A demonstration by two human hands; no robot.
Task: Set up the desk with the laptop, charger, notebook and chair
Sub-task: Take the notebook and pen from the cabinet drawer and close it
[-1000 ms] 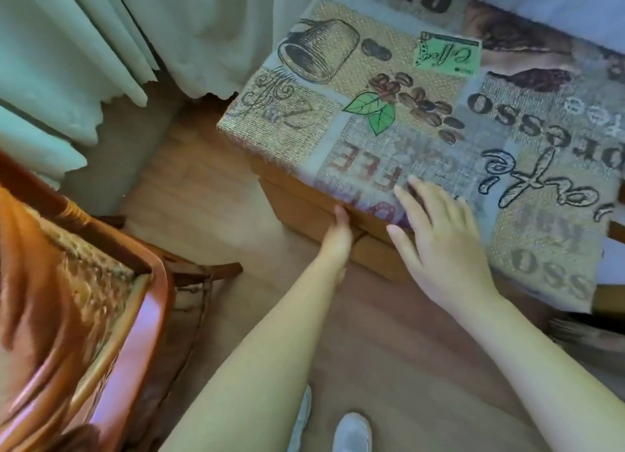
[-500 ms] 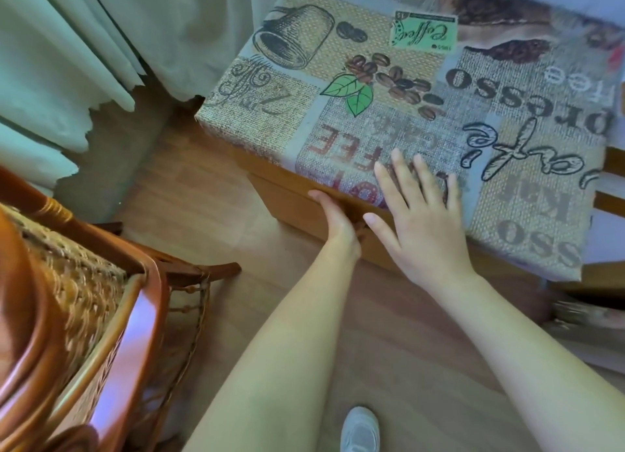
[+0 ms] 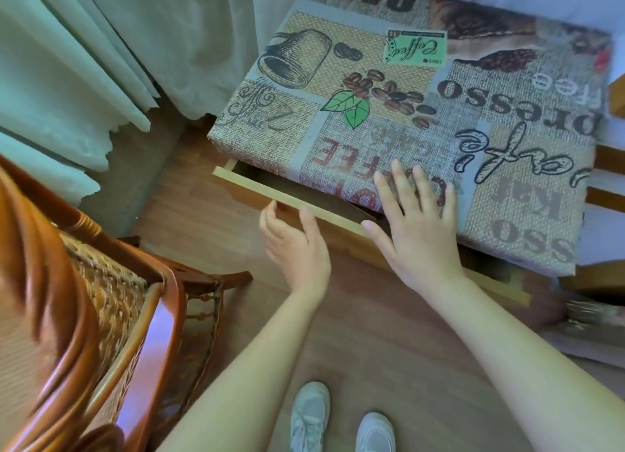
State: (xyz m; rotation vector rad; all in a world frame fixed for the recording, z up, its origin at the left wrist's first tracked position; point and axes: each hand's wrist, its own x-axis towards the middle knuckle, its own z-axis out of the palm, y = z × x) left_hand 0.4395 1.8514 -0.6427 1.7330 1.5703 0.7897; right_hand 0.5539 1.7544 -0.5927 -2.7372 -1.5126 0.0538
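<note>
Head view showed me the desk (image 3: pixel 507 120) right of the chair (image 3: pixel 111 299), my left hand (image 3: pixel 294 245) gripping its partly open drawer (image 3: pixel 287 198), my right hand (image 3: pixel 419 228) flat on top; the drawer seemed stiff, light, best pulled mid-front.

Desk (image 3: pixel 575 282) top fully covered by a coffee-print cloth (image 3: pixel 389 89), which hangs over the front edge. Drawer (image 3: pixel 257 189) under the front edge is partly out, near the left front corner; inside is in shadow. Right hand (image 3: pixel 417 228) lies flat on the cloth at the front edge. Wood floor (image 3: pixel 216 228) carries desk, wicker chair (image 3: pixel 111 303) off the left front corner, two white shoes (image 3: pixel 309 414).
</note>
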